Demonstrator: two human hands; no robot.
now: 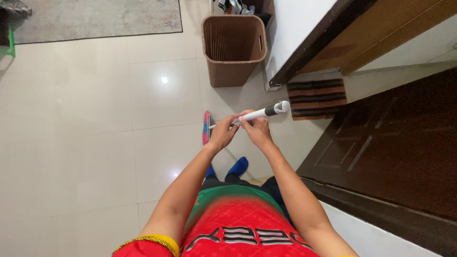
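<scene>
Mop handle (259,113), white with a grey end cap, centre of frame, slanting down to a pink-edged mop head (206,127) on the tiled floor (95,143); left hand (223,133) and right hand (254,128) both clamped on it, touching. Brown laundry basket (233,47) above, striped mat (316,97) right. Risk: glossy tiles could let the head skid; the handle could knock the basket.

Both bare forearms reach forward toward 12 o'clock and converge. The left hand (222,132) and right hand (256,129) sit just beside each other, fingers curled in a closed grip, knuckles up, wrists slightly bent.
</scene>
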